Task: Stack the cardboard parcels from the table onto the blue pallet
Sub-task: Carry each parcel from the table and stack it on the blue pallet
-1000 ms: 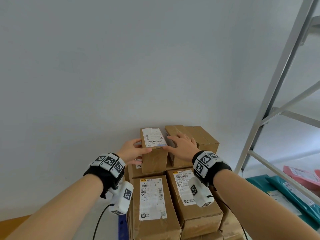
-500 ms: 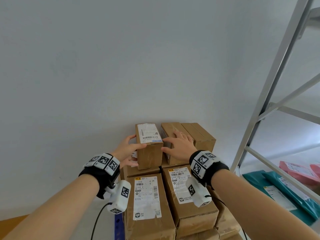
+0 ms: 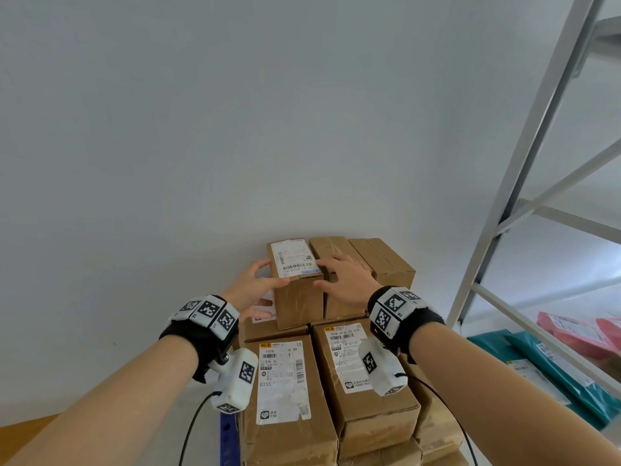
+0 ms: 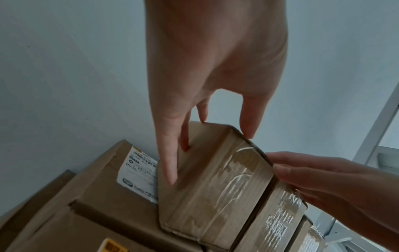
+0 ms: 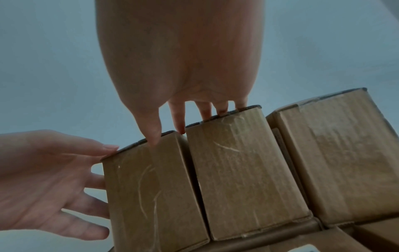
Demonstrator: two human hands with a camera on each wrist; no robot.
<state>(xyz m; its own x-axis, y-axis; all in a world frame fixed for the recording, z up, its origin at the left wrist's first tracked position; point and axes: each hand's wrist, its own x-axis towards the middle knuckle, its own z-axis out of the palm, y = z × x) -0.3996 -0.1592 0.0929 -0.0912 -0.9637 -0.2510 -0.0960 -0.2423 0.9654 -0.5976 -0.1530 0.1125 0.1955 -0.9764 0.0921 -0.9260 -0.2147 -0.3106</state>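
A small cardboard parcel (image 3: 295, 280) (image 4: 215, 187) (image 5: 151, 196) with a white barcode label stands on top of the stack of parcels (image 3: 285, 391) on the blue pallet (image 3: 228, 438). My left hand (image 3: 258, 284) (image 4: 205, 136) lies against its left side with straight fingers, thumb on the top front edge. My right hand (image 3: 342, 277) (image 5: 190, 119) rests flat on the neighbouring parcel (image 3: 331, 247) (image 5: 244, 170); its thumb touches the small parcel's right top edge. The two parcels stand side by side, nearly touching.
A white wall (image 3: 235, 129) rises right behind the stack. A grey metal rack (image 3: 524, 183) stands to the right, with teal mailers (image 3: 554, 371) and pink mailers (image 3: 578, 334) on its shelf. A third top-row parcel (image 3: 386, 264) sits further right.
The labelled parcel has settled a little closer to its neighbour. Both hands stay on the parcels; the left thumb now lies along the top front edge.
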